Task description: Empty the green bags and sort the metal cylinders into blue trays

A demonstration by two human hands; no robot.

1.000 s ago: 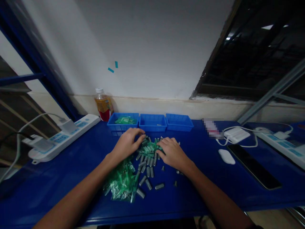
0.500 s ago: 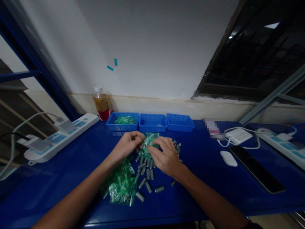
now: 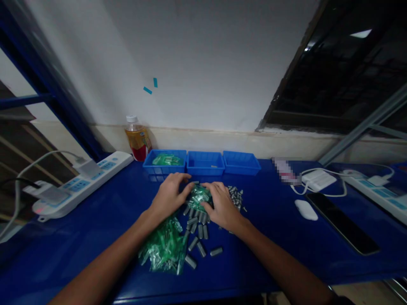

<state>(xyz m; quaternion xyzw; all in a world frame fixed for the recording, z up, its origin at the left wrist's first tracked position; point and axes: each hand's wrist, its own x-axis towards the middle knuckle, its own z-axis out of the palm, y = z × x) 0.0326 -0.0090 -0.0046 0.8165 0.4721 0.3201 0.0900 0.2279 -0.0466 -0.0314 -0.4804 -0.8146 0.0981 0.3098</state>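
A small clear-green plastic bag (image 3: 199, 198) lies between my hands, over a group of grey metal cylinders (image 3: 200, 217). My left hand (image 3: 170, 194) has its thumb at the bag's left edge, fingers curved above it. From the other side my right hand (image 3: 222, 206) holds the bag, thumb low and fingers along its upper right edge. Small metal screws (image 3: 235, 197) form a pile just beyond the right hand. Near my left forearm sits a heap of filled green bags (image 3: 165, 248). Several loose cylinders (image 3: 216, 251) lie in front.
Three blue bins stand at the back: the left bin (image 3: 165, 169) holds green bags, the middle bin (image 3: 205, 171) a small piece, then the right bin (image 3: 243, 170). A drink bottle (image 3: 137, 140), power strip (image 3: 84, 184), phone (image 3: 343, 224) and white case (image 3: 306, 209) surround the blue table (image 3: 270, 237).
The green bag has come down slightly toward the cylinders and sits flatter. Both hands have lowered around it, and more of the screw pile shows.
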